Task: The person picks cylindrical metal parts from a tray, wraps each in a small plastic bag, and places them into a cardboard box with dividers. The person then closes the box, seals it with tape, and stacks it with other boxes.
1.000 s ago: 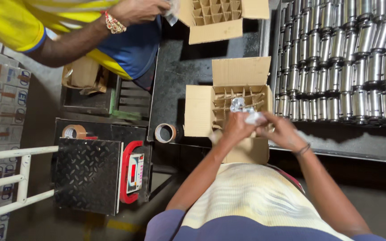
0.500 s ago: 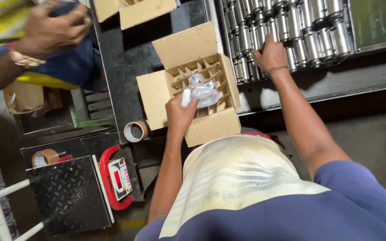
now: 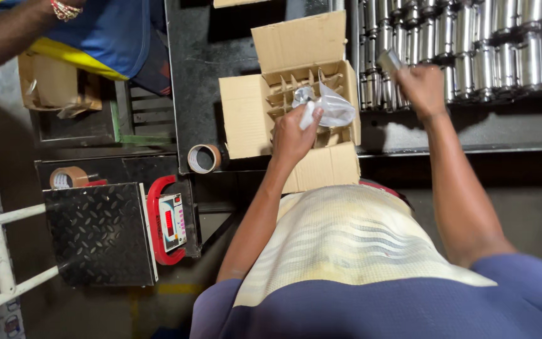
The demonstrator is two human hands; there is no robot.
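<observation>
Having lifted off the rows of steel cylinders (image 3: 472, 50) since half a second ago, the right hand (image 3: 423, 88) is now gripping one metal cylinder (image 3: 390, 61), arm outstretched, while the left hand (image 3: 295, 133) is clutching a clear plastic bag (image 3: 327, 107) over the divided cardboard box (image 3: 296, 100).

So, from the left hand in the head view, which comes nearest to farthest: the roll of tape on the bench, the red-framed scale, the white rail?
1. Roll of tape, on the bench just beside the left hand.
2. Red-framed scale, lower, on the floor side.
3. White rail, at the far frame edge.
</observation>
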